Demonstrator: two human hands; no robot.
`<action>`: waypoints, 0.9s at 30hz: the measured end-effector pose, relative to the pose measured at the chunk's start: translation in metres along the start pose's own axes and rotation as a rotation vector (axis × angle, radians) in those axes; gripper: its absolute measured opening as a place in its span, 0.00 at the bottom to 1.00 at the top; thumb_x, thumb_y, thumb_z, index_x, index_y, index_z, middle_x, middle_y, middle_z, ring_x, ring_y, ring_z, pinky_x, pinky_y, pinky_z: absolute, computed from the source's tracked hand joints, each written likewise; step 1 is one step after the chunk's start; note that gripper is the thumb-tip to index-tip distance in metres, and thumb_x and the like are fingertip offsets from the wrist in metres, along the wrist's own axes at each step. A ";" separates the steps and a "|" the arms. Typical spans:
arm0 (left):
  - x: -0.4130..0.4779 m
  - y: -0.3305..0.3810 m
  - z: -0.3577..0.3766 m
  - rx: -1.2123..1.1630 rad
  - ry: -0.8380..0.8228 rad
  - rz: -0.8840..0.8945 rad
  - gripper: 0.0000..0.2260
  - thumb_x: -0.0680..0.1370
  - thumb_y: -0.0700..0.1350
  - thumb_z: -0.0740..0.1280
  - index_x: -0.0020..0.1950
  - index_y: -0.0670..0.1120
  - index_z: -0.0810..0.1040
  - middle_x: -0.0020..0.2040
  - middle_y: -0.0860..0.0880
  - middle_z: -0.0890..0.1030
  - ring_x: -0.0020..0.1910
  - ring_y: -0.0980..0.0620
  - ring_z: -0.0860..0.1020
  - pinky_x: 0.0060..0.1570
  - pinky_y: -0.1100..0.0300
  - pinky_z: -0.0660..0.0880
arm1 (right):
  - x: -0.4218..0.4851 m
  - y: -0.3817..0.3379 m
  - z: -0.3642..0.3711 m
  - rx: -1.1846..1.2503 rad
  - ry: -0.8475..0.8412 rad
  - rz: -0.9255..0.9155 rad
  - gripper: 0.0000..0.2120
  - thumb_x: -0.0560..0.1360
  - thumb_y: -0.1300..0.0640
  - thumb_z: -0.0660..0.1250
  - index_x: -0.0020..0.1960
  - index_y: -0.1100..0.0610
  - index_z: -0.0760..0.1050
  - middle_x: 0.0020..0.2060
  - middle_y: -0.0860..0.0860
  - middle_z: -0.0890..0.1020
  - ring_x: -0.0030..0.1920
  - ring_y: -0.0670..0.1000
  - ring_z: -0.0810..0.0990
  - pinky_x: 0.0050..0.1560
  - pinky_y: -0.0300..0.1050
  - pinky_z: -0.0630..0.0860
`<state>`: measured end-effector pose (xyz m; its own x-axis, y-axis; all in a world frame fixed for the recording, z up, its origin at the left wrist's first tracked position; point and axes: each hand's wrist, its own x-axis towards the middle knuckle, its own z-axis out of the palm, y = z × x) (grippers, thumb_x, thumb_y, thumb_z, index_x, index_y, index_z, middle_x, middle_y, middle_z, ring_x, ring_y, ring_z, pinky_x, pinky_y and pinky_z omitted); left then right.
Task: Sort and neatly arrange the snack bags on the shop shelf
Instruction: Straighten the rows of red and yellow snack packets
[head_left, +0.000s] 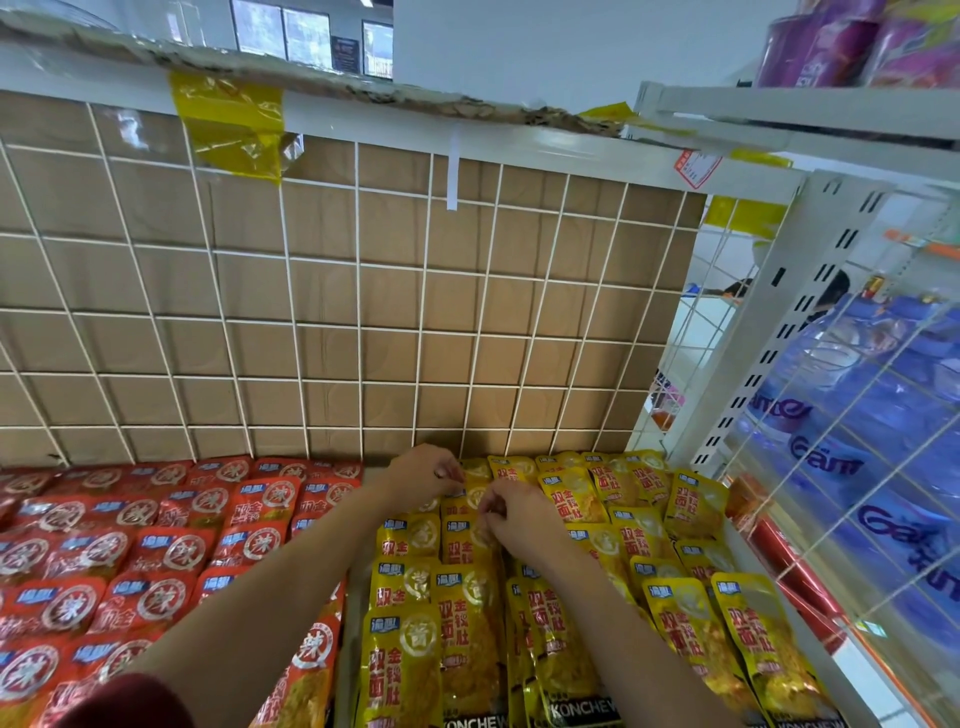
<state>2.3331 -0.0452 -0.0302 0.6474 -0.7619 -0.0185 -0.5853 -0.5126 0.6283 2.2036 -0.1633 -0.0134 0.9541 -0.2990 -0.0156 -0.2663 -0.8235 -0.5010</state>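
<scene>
Backing the shelf (352, 649), a white wire grid (363, 312) over brown cardboard fills the upper view; yellow tape (228, 124) sits at its top rail. On the shelf, red snack bags (130, 561) lie left and yellow snack bags (691, 623) right, in overlapping rows; the front yellow ones read "KONCHEW". Blue packs (857, 415) sit behind side mesh, lettering partly cut off. Left hand (426, 473) and right hand (511, 512), fingers curled, both pinch one yellow bag (475, 493) near the back row. Its print is mostly covered.
</scene>
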 end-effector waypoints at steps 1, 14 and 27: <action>-0.001 0.000 0.000 -0.007 0.004 -0.001 0.08 0.74 0.43 0.69 0.52 0.42 0.80 0.52 0.46 0.80 0.53 0.50 0.76 0.56 0.53 0.73 | 0.000 0.000 0.000 0.002 -0.002 -0.001 0.07 0.74 0.61 0.63 0.50 0.56 0.78 0.49 0.52 0.81 0.51 0.51 0.77 0.44 0.37 0.68; -0.041 0.025 -0.012 -0.061 0.121 0.053 0.02 0.76 0.45 0.67 0.47 0.51 0.77 0.42 0.59 0.75 0.45 0.58 0.74 0.42 0.72 0.68 | -0.032 0.007 -0.026 0.036 0.187 -0.056 0.05 0.75 0.53 0.66 0.50 0.52 0.76 0.42 0.45 0.78 0.41 0.45 0.75 0.40 0.38 0.71; -0.067 0.036 0.012 0.215 -0.211 0.094 0.07 0.73 0.48 0.70 0.48 0.48 0.77 0.41 0.56 0.73 0.43 0.57 0.72 0.36 0.69 0.65 | -0.075 0.036 -0.032 -0.176 0.032 0.008 0.18 0.76 0.42 0.62 0.62 0.49 0.72 0.56 0.47 0.75 0.60 0.48 0.70 0.59 0.41 0.67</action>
<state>2.2628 -0.0174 -0.0162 0.4833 -0.8637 -0.1432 -0.7419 -0.4909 0.4568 2.1176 -0.1861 -0.0029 0.9478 -0.3186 0.0102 -0.2961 -0.8920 -0.3416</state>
